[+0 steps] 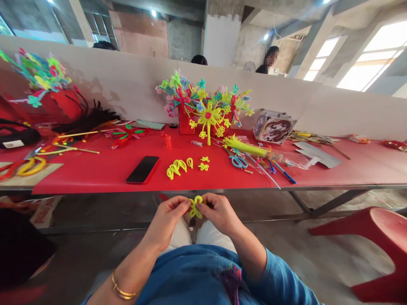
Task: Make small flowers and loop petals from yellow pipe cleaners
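Between my two hands, just in front of the table edge and above my lap, is a yellow pipe-cleaner flower (196, 212) with looped petals. My left hand (171, 216) pinches it from the left, thumb against fingers. From the right, my right hand (219, 214) grips it the same way. Beyond them on the red tabletop (101, 173) lie several yellow pipe-cleaner loops (176, 168) in a row. Beside those sit two small yellow flowers (204, 167). A black phone (143, 169) lies to their left.
A red box of pipe-cleaner flowers (208, 115) stands at the back. Blue scissors (238, 161) and a yellow pipe-cleaner bundle (244, 146) lie right of centre. Yellow-handled scissors (32, 166) are at far left. A red stool (378, 245) stands at right. A person (269, 59) is behind the partition.
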Action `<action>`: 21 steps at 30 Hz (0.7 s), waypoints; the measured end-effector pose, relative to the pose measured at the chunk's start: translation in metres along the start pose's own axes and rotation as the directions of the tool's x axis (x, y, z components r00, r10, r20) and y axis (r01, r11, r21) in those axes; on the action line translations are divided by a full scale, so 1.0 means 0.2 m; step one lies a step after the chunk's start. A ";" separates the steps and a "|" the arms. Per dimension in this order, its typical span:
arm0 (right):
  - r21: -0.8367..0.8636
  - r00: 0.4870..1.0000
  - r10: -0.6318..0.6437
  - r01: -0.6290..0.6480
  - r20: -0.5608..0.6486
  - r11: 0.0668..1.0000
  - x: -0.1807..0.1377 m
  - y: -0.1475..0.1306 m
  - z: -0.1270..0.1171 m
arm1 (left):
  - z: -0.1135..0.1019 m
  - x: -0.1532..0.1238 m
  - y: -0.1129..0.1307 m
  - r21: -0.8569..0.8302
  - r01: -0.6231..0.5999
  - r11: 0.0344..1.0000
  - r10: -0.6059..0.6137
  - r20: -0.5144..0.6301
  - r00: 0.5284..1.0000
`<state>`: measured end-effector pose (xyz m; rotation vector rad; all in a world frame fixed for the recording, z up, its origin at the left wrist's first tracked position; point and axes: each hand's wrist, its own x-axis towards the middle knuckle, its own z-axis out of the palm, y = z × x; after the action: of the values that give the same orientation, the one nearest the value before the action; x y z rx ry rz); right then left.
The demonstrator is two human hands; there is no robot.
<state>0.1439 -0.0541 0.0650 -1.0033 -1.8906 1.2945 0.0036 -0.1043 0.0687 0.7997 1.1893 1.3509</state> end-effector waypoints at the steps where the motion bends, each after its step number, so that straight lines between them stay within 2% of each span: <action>1: 0.007 1.000 0.009 -0.009 0.011 1.000 0.00 0.00 0.00 | 0.00 0.00 0.00 0.011 -0.005 1.000 0.005 -0.001 1.000; 3: 0.065 0.999 0.038 -0.039 0.022 0.997 0.00 0.01 0.01 | 0.00 -0.01 0.01 0.025 -0.017 1.000 0.017 -0.002 1.000; 6: 0.263 0.994 0.099 -0.106 0.040 0.959 0.02 0.02 0.03 | -0.01 -0.01 -0.02 0.026 -0.079 0.996 0.080 -0.010 0.997; 9: 0.489 0.988 0.138 -0.156 0.072 0.858 0.02 0.03 0.06 | -0.02 -0.01 -0.06 0.009 -0.167 0.986 0.167 -0.010 0.986; 11: 0.579 0.983 0.149 -0.181 0.103 0.795 0.03 0.03 0.06 | -0.03 0.00 -0.07 -0.047 -0.161 0.986 0.161 -0.013 0.987; 13: 0.605 0.982 0.149 -0.190 0.118 0.773 0.03 0.03 0.06 | -0.02 0.00 -0.07 -0.120 -0.093 0.988 0.094 0.006 0.996; 16: 0.569 0.986 0.136 -0.165 0.093 0.806 0.03 0.03 0.05 | -0.01 0.01 -0.05 -0.125 -0.009 0.992 0.017 0.065 0.998; 21: 0.451 0.993 0.116 -0.107 0.008 0.886 0.04 0.05 0.06 | 0.00 0.01 -0.04 0.118 -0.046 0.992 0.038 0.066 0.997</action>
<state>0.1326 -0.0496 0.0533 -0.8781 -1.4295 1.6855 0.0057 -0.1030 0.0612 0.9510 1.2176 1.2877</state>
